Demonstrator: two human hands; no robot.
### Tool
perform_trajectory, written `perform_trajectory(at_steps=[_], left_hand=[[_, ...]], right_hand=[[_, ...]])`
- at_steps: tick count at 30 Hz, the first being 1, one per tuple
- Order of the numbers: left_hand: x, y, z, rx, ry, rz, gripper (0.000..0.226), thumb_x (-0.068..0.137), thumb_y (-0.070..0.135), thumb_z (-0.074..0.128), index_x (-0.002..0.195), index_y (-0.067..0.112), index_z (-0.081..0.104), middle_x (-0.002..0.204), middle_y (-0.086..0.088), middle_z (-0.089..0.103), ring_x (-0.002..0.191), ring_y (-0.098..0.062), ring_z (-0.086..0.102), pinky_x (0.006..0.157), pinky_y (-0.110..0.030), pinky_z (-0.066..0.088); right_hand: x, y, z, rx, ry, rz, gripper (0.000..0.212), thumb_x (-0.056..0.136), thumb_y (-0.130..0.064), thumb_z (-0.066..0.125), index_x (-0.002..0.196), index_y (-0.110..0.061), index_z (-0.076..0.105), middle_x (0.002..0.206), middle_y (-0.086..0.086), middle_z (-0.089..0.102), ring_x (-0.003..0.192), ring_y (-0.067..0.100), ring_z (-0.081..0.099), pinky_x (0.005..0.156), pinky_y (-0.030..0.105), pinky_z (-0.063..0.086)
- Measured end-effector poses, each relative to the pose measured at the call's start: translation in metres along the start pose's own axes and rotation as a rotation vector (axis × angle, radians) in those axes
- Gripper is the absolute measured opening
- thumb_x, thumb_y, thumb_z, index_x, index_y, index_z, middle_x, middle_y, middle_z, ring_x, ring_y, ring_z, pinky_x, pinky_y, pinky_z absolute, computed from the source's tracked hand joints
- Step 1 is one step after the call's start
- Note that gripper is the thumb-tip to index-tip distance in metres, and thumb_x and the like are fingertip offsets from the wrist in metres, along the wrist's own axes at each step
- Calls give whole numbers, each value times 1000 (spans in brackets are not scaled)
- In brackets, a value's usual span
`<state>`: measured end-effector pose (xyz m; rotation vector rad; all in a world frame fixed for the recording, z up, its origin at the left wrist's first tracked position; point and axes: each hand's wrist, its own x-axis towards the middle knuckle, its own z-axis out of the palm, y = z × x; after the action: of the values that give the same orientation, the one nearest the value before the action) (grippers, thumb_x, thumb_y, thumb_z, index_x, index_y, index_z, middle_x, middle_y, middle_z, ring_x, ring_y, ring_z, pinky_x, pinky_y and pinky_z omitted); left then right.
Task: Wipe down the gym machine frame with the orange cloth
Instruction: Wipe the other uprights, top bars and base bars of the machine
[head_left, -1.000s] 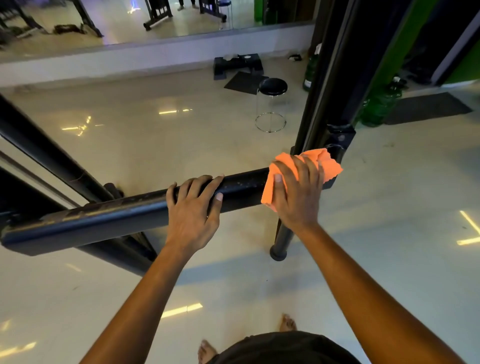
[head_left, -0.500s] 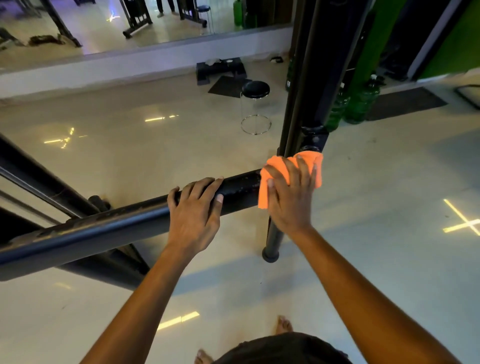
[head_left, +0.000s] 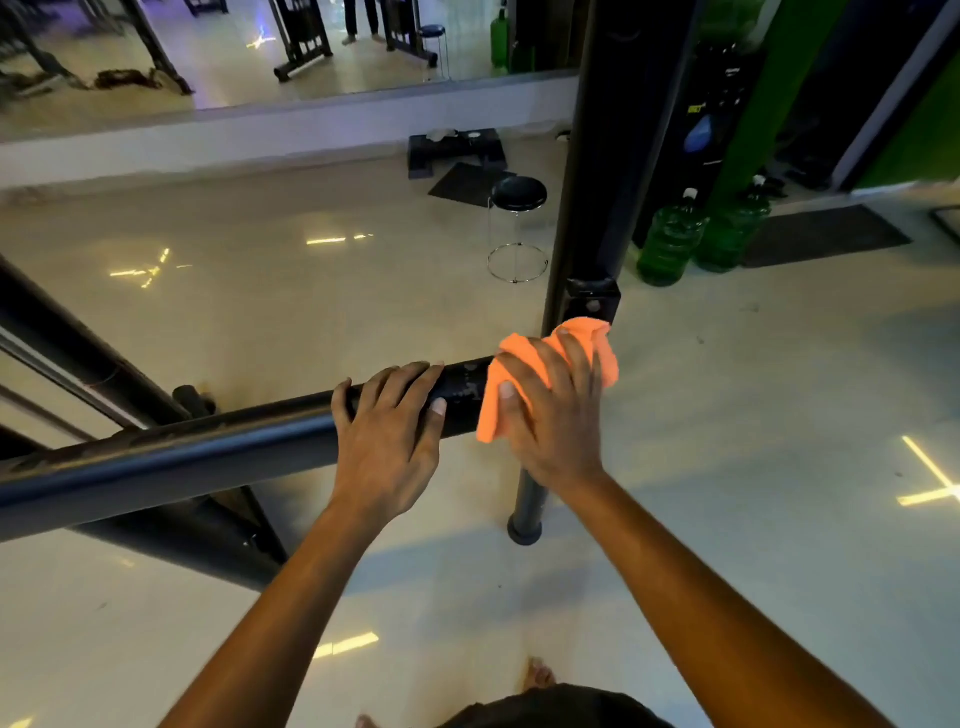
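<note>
My right hand (head_left: 558, 415) presses the orange cloth (head_left: 524, 374) onto the black frame bar (head_left: 208, 452), fingers curled over it; my left hand (head_left: 387, 431), at its 9 o'clock, grips the bar.

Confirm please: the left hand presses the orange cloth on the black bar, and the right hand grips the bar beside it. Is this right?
Not quite: the hands are swapped. In the head view the right hand presses the orange cloth on the black bar, and the left hand grips the bar beside it.
</note>
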<state>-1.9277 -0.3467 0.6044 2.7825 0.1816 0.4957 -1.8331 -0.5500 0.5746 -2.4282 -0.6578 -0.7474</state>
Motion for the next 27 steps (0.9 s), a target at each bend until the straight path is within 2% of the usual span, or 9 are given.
perform_trajectory(at_steps=[2, 6, 9, 12, 14, 19, 23, 25, 27], left_hand=[[2, 9, 4, -1, 3, -4, 49, 111, 46, 34, 154, 34, 53, 153, 14, 54, 144, -16, 46, 123, -61, 19], [6, 17, 7, 3, -1, -8, 48, 111, 46, 36, 154, 32, 54, 154, 15, 54, 144, -16, 46, 124, -59, 20], [3, 15, 7, 4, -9, -7, 48, 112, 46, 36, 157, 34, 50, 158, 16, 51, 148, -15, 43, 127, -57, 17], [3, 16, 8, -9, -5, -28, 48, 113, 45, 34, 157, 35, 50, 158, 17, 52, 149, -14, 42, 127, -56, 16], [5, 18, 9, -40, 13, -54, 46, 113, 43, 33, 153, 36, 54, 156, 17, 55, 148, -13, 43, 126, -55, 18], [4, 14, 9, -81, 39, -22, 43, 113, 32, 35, 150, 32, 57, 152, 14, 58, 144, -14, 48, 123, -56, 22], [5, 9, 8, -64, 32, 7, 44, 112, 30, 38, 153, 34, 55, 153, 16, 56, 143, -14, 48, 123, -52, 22], [5, 7, 8, -62, 28, 7, 44, 112, 31, 38, 153, 35, 55, 153, 17, 56, 143, -13, 48, 123, -52, 23], [5, 7, 9, -69, 36, 8, 44, 111, 31, 39, 152, 35, 56, 153, 17, 57, 142, -14, 48, 122, -54, 25]], right_hand=[[-7, -4, 2, 2, -37, -131, 46, 111, -40, 58, 155, -31, 59, 162, 4, 51, 157, 38, 36, 130, 62, 20], [17, 61, -18, -55, -135, -437, 51, 110, -38, 58, 161, -32, 53, 160, 8, 52, 148, 38, 45, 125, 56, 31], [25, 81, -26, 15, -127, -321, 46, 110, -31, 56, 155, -24, 60, 155, 13, 55, 148, 40, 45, 122, 57, 35], [10, 40, -15, 45, -60, -72, 42, 109, -27, 54, 149, -25, 64, 157, 11, 52, 156, 39, 35, 124, 62, 30], [-1, 0, -6, -8, -32, 37, 42, 110, -36, 52, 151, -32, 61, 161, 7, 49, 160, 41, 28, 124, 67, 24], [-8, -10, 9, -85, -1, -29, 46, 110, -50, 53, 154, -37, 59, 162, 7, 51, 158, 45, 33, 126, 72, 18], [2, 50, -5, -57, -62, -285, 49, 107, -34, 62, 156, -34, 59, 160, 6, 54, 153, 39, 43, 124, 62, 31], [2, 46, -8, -17, -57, -211, 46, 107, -31, 61, 152, -33, 63, 158, 6, 55, 151, 37, 43, 122, 60, 32], [-4, 12, 1, -14, 3, 2, 40, 109, -32, 56, 147, -32, 66, 158, 6, 53, 155, 38, 37, 126, 61, 25]])
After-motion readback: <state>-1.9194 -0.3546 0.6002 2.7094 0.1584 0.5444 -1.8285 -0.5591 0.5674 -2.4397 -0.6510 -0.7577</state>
